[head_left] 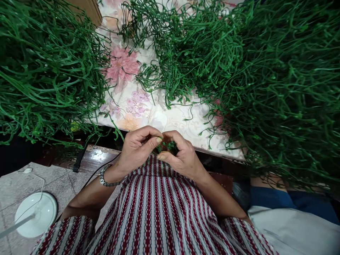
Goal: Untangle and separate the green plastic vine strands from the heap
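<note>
In front of my waist, just off the table's near edge, my two hands meet. My left hand (138,148) is closed in a pinch, thumb against forefinger, at the tip of a small green stem piece. My right hand (184,154) curls round several short green stem pieces (170,146), largely hidden by the fingers. They look like artificial plant stems. Around the hands lie big tangled heaps of similar stems: a left heap (53,71), a middle heap (202,49) and a right heap (289,92).
A flower-patterned cloth (164,118) covers the table. Behind the left heap stands a brown cardboard box (89,10). On the tiled floor at lower left is a round white base (37,214) with a pole and cable. Light and blue fabric (292,226) lies at lower right.
</note>
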The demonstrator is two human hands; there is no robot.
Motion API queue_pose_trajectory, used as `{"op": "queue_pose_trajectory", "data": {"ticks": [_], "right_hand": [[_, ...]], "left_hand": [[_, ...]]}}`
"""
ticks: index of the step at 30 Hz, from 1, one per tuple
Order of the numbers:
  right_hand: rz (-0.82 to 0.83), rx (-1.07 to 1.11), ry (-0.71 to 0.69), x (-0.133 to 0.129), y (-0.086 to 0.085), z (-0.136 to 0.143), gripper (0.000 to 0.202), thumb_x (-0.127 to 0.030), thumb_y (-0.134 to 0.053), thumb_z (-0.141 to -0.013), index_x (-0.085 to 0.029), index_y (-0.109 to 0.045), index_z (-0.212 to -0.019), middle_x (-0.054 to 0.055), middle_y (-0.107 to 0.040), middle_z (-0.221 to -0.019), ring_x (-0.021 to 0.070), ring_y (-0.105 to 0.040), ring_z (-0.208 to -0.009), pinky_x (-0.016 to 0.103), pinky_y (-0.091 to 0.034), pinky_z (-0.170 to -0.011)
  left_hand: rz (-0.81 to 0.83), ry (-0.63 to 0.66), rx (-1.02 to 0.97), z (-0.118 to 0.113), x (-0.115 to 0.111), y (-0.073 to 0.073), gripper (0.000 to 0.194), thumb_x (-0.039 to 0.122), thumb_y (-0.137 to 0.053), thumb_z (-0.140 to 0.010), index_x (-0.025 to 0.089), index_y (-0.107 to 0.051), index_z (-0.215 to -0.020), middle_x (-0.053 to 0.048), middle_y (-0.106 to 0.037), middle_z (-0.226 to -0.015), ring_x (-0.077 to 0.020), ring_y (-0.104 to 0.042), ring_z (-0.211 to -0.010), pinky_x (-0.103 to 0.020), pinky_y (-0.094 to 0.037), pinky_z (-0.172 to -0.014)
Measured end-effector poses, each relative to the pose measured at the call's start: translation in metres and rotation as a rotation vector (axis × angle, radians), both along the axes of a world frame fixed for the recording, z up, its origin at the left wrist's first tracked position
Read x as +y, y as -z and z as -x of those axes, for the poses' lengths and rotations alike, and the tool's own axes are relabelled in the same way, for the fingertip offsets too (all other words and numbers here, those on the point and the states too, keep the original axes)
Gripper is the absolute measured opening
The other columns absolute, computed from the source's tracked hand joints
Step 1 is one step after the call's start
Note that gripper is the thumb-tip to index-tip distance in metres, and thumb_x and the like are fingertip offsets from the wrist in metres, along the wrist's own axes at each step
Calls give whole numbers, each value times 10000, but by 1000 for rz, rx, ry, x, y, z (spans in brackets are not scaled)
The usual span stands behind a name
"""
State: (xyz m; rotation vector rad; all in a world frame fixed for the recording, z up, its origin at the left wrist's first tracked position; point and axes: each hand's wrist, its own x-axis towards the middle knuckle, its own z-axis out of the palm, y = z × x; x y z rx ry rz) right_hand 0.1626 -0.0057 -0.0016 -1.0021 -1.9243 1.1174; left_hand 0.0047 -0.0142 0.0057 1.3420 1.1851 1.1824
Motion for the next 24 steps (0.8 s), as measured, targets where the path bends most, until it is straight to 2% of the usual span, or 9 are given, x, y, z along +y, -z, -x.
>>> {"op": "queue_pose_trajectory", "data": {"ticks": [2,4,8,12,15,18,21,24], "right_hand": [[11,-15,5,-1,2,1,205,-361,-590,-824,-171,-522,-865,-21,-538,-723,92,-494,-649,206,-392,-601],[18,10,4,0,4,0,170,-325,-579,-837,-170,-526,-792,-24,-533,-702,87,-495,-638,204,-392,-601],[-17,97,-11,1,5,-4,111,-268,-601,-828,-163,-571,-851,2,-575,-764,99,-540,-697,224,-423,-652],[-121,74,-61,2,5,-8,91,-244,-581,-842,-155,-563,-843,7,-550,-743,103,-524,-687,228,-410,-623],[-187,-8,-130,2,5,-10,126,-260,-550,-856,-149,-534,-800,3,-500,-702,106,-476,-652,233,-372,-586],[-215,-64,-185,3,4,-12,162,-258,-507,-874,-149,-508,-754,-4,-458,-665,106,-429,-624,239,-336,-566],[-162,-35,-298,7,3,-13,195,-262,-485,-889,-152,-494,-729,-13,-443,-654,96,-411,-614,232,-327,-564],[-14,53,-513,14,1,-15,226,-292,-484,-895,-149,-506,-721,-13,-464,-664,86,-424,-620,224,-348,-586]], "left_hand": [[-95,-14,76,-1,0,0,57,207,-620,-785,167,-656,-767,-9,-575,-702,-112,-532,-679,-229,-435,-611],[-127,22,68,-1,0,1,54,203,-616,-787,168,-657,-777,-12,-559,-718,-115,-522,-697,-230,-423,-613],[4,150,-30,5,2,0,93,230,-573,-822,159,-628,-847,-13,-573,-755,-104,-526,-687,-213,-412,-604],[167,328,74,14,4,-4,146,252,-530,-839,131,-597,-888,-27,-592,-790,-117,-529,-730,-222,-421,-658],[200,445,127,18,4,-6,171,269,-510,-841,123,-587,-795,-3,-539,-704,-100,-467,-648,-212,-379,-593],[190,474,126,18,4,-6,181,285,-552,-808,134,-568,-709,22,-481,-629,-90,-416,-595,-207,-346,-551],[183,510,114,18,3,-5,177,235,-574,-784,136,-554,-638,29,-466,-581,-86,-403,-568,-207,-333,-535],[185,641,84,21,4,-4,191,177,-569,-767,130,-556,-582,33,-439,-535,-78,-369,-523,-213,-301,-503]]}}
